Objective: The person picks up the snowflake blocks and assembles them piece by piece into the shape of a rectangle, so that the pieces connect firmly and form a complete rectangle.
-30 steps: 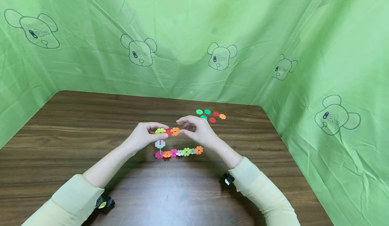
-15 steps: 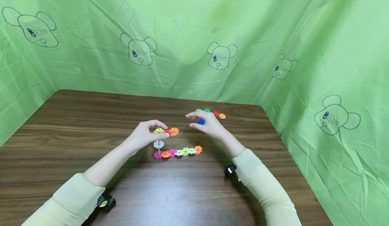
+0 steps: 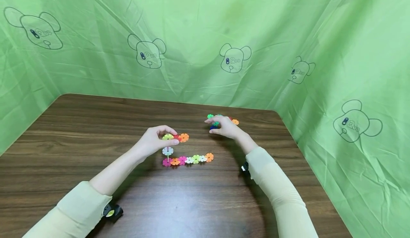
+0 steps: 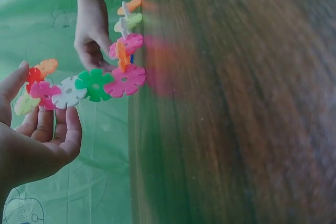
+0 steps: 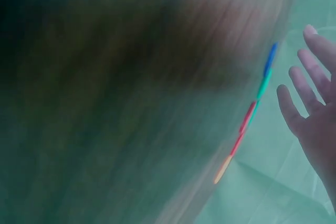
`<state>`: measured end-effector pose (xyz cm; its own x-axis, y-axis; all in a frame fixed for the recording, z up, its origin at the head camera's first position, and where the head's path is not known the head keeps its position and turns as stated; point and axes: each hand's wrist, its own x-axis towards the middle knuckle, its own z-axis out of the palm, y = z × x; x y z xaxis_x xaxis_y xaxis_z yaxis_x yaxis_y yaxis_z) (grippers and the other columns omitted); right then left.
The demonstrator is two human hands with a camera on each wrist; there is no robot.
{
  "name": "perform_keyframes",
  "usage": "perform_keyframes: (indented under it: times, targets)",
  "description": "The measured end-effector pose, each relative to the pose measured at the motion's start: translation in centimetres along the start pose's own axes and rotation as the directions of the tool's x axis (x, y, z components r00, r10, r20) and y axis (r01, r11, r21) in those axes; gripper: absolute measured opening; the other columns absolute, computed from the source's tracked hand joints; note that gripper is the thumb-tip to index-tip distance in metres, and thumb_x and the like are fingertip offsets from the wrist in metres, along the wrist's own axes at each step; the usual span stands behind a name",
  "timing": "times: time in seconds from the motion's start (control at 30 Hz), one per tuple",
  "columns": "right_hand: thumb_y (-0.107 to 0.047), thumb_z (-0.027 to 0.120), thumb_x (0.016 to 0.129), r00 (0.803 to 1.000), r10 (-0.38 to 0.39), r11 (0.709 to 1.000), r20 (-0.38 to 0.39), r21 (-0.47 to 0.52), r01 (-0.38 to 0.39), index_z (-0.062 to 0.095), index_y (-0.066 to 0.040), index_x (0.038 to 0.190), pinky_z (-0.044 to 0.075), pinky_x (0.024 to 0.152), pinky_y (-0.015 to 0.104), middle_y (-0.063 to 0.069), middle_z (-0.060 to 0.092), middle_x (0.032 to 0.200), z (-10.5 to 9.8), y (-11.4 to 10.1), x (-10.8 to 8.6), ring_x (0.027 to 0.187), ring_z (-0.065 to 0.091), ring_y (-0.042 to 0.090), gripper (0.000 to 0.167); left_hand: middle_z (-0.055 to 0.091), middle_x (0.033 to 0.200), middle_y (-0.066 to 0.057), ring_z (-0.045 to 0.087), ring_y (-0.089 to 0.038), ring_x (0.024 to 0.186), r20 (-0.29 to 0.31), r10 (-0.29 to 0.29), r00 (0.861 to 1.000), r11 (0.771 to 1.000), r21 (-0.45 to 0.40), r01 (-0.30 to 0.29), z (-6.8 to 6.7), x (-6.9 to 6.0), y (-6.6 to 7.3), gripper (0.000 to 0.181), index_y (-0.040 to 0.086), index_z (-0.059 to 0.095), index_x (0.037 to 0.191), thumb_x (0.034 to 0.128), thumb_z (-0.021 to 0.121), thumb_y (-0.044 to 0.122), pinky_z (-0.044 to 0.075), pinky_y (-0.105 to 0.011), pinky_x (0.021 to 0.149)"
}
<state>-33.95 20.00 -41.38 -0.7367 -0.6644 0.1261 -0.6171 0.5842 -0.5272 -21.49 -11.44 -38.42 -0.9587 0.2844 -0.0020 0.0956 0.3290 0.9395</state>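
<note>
Just left of centre in the head view, the left hand [image 3: 154,140] pinches a chain of interlocking flower-shaped discs [image 3: 182,160] near its yellow-green disc [image 3: 168,137] and red disc [image 3: 177,137], with an orange disc [image 3: 184,137] jutting out at that end; the held end stands clear of the wooden table [image 3: 192,199], as the left wrist view shows; the chain's lower row runs rightward across mid-frame to another orange disc at its tip; right of centre, the right hand [image 3: 225,127] hovers with a wide gap between thumb and fingers, holding nothing; near it lie loose discs, among them a blue disc [image 3: 213,127], a bright green disc [image 3: 210,116] and a loose orange disc [image 3: 235,122]; green cloth [image 3: 195,21] printed with bear outlines fills the upper frame.
</note>
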Motion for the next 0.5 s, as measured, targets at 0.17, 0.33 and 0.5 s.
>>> perform_keyframes:
  times: [0.17, 0.33, 0.5]
  targets:
    - [-0.015, 0.072, 0.084, 0.997, 0.045, 0.995, 0.064, -0.092, -0.039, 0.063, -0.01, 0.122, 0.043, 0.097, 0.048, 0.011, 0.057, 0.128, -0.4, 1.2, 0.0, 0.123, 0.048, 0.031, 0.039, 0.065, 0.094, -0.004, 0.055, -0.021, 0.088, 0.004, 0.0, 1.0, 1.0, -0.005, 0.0, -0.1, 0.0, 0.0, 0.039, 0.018, 0.067, 0.104, 0.0736, 0.08, 0.039, 0.045, -0.034, 0.075]
    - [-0.018, 0.071, 0.085, 0.993, 0.087, 0.986, 0.083, -0.147, -0.074, 0.066, -0.011, 0.12, 0.045, 0.088, 0.043, 0.01, 0.058, 0.12, -0.7, 2.0, 0.1, 0.111, 0.052, 0.026, 0.036, 0.065, 0.097, -0.004, 0.055, -0.021, 0.089, 0.002, 0.002, 1.0, 1.0, -0.003, -0.002, -0.1, 0.1, -0.1, 0.038, 0.018, 0.067, 0.103, 0.0736, 0.08, 0.039, 0.045, -0.034, 0.076]
    - [-0.024, 0.071, 0.085, 0.987, 0.126, 0.977, 0.099, -0.185, -0.107, 0.067, -0.013, 0.119, 0.044, 0.085, 0.04, 0.009, 0.057, 0.114, -0.7, 2.4, 0.0, 0.102, 0.052, 0.024, 0.036, 0.064, 0.095, -0.005, 0.055, -0.021, 0.087, 0.012, 0.003, 1.0, 1.0, -0.007, -0.003, -0.1, 0.3, -0.1, 0.04, 0.018, 0.066, 0.105, 0.0736, 0.08, 0.039, 0.045, -0.035, 0.076]
